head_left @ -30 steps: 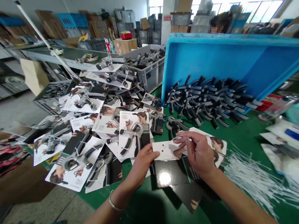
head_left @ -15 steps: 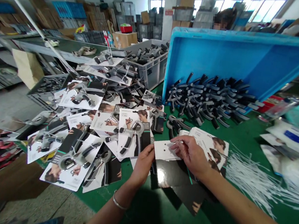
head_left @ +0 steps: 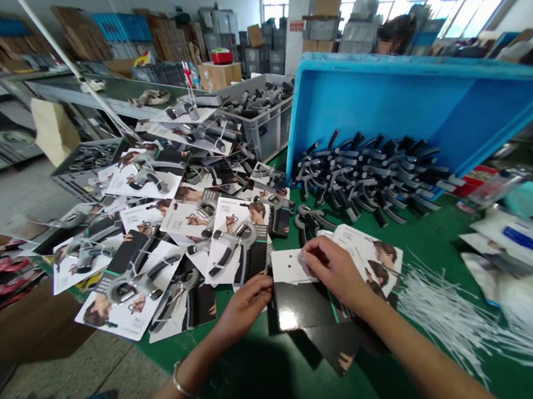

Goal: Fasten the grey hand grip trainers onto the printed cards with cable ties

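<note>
My right hand (head_left: 335, 269) has its fingers pinched at the top edge of a black and white card (head_left: 295, 264) with small holes; what lies between the fingertips is too small to name. My left hand (head_left: 246, 307) is at the card's left side, fingers curled and close together, and whether it grips anything is hidden. To its left, a grey hand gripper (head_left: 236, 247) lies on a printed card, among many similar carded ones. Printed cards (head_left: 355, 249) are stacked beyond my right wrist.
Loose hand grippers (head_left: 361, 179) pile up against a tilted blue crate (head_left: 380, 103). White zip ties (head_left: 442, 312) lie on the right of the green table (head_left: 254, 379). A grey crate (head_left: 270, 129) stands behind. A person's head (head_left: 396, 34) shows beyond the blue crate.
My left hand has moved slightly down and left from the card's edge, and its fingers have curled. My right hand has shifted slightly left, still at the card's top.
</note>
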Motion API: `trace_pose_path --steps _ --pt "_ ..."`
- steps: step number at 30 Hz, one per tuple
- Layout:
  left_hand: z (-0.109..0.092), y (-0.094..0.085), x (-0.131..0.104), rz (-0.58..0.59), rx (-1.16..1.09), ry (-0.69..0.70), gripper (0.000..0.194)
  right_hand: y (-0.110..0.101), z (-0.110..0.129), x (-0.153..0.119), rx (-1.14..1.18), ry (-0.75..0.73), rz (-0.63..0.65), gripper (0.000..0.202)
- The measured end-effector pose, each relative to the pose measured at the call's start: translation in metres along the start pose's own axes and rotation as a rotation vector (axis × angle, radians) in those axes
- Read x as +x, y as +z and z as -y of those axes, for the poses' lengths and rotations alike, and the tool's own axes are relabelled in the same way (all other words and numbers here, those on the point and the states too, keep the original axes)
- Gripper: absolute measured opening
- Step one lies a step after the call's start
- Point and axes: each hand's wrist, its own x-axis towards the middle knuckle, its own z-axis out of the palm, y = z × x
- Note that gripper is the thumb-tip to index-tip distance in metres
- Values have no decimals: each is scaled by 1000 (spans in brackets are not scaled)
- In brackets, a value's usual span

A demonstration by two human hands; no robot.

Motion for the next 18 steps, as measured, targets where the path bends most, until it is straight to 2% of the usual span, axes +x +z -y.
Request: trace_pose_path --steps 2,5,7,9,13,18 --pt "-3 1 3 -43 35 35 18 3 0 2 -8 4 1 5" --pt "-4 10 17 -174 64 93 18 6 2 3 -21 10 -5 3" --pt "-4 17 27 -255 26 112 21 6 3 4 -33 11 -23 3" --pt "-2 22 35 -298 -71 69 20 6 3 5 -39 8 -49 4" --pt "0 30 46 -247 -235 -48 23 6 2 5 -47 -6 -86 6" --pt "-7 37 55 -187 -319 -98 26 5 3 4 -54 -15 -107 6"
